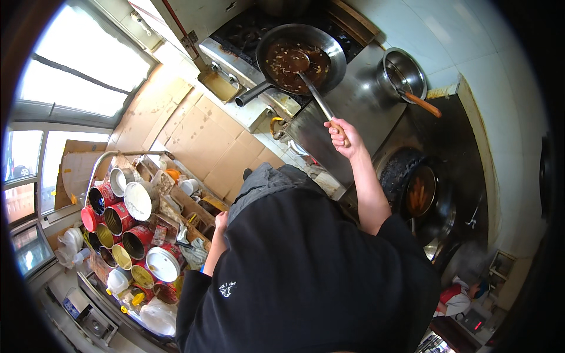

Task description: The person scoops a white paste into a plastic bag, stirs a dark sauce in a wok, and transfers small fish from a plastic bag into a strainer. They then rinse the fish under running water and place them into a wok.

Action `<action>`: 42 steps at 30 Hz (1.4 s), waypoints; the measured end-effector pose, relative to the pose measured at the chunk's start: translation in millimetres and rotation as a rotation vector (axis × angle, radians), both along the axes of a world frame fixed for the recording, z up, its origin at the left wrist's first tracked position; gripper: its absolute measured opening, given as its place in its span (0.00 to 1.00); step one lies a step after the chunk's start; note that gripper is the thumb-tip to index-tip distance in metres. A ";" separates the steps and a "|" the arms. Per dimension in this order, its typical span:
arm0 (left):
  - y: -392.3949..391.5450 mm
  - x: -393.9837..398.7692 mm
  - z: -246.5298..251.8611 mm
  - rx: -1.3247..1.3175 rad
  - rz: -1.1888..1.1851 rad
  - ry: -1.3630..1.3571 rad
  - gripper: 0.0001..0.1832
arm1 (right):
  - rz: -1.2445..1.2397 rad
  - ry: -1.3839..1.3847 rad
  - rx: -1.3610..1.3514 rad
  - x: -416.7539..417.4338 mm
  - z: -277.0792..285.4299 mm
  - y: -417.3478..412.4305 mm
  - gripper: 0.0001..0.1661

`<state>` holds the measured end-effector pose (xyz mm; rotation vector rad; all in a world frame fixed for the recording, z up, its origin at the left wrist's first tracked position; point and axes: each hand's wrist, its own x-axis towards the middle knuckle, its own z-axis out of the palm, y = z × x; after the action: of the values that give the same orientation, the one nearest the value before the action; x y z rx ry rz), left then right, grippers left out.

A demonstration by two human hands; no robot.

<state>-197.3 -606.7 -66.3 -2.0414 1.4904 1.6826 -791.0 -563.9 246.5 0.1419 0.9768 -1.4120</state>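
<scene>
My right hand (343,137) is wrapped around the wooden handle end of a long steel ladle (318,97). The ladle's bowl lies in reddish-brown sauce (282,75) with small pale pieces floating in it. A steel wok (336,59) holds the sauce on the gas stove (240,37); its tubular handle points toward the lower left. My left hand (221,219) is low at my side, beside the cluttered condiment station. My sleeve and clothing partly cover it, and I cannot make out whether its fingers hold anything.
Right of the wok, a steel pot (404,73) carries a wooden-handled utensil (421,103). A second pan (421,189) contains orange-brown food. Several open tins (137,242) crowd the left station. Cardboard (207,137) covers the floor. Another person (454,293) is at the far lower right.
</scene>
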 end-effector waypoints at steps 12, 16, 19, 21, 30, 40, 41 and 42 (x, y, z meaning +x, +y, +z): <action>-31.4 -65.3 140.1 0.001 0.056 -0.019 0.18 | -0.046 0.642 0.160 31.3 62.0 11.7 0.13; -31.3 -48.2 111.5 -0.024 -0.084 -0.169 0.21 | -0.058 0.801 0.224 32.0 66.9 7.2 0.11; -32.3 -44.3 102.5 -0.037 -0.075 -0.194 0.22 | -0.038 0.990 0.300 31.6 63.3 2.3 0.10; -31.8 -41.1 99.5 -0.054 -0.039 -0.124 0.22 | -0.028 1.135 0.357 29.5 55.9 -0.7 0.12; -29.8 -48.6 135.0 0.062 0.153 0.014 0.19 | 0.130 1.818 0.743 20.7 -7.8 -3.9 0.16; -1.0 -4.4 66.6 0.008 0.047 -0.035 0.23 | -0.120 -0.131 -0.016 16.9 10.9 -0.9 0.18; -0.8 -5.0 68.2 0.010 0.049 -0.038 0.23 | -0.122 -0.142 -0.025 19.7 12.2 1.6 0.18; -2.8 -9.3 75.5 0.012 0.050 -0.039 0.23 | -0.117 -0.125 -0.028 22.2 11.2 5.2 0.17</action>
<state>-206.6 -609.5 9.2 -2.1096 1.4258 1.6547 -768.8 -558.6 257.7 0.2667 0.8566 -1.5045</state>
